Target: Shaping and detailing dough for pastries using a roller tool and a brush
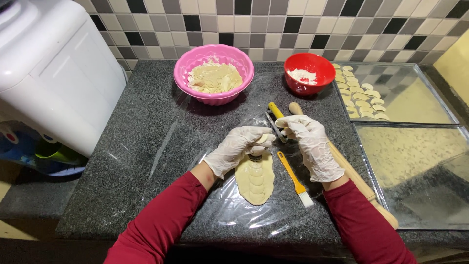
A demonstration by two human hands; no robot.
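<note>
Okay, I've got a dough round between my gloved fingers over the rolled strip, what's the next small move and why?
Probably fold and pinch it shut, then carry it to the tray. The left hand and right hand meet on a small dough piece, finished folded pieces already line that tray, and the dough strip has more rounds pressed in it.

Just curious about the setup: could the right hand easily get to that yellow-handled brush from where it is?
Probably yes. The right hand hovers just above the brush, which lies in the open on the plastic sheet beside the dough strip; nothing lies between them.
</note>
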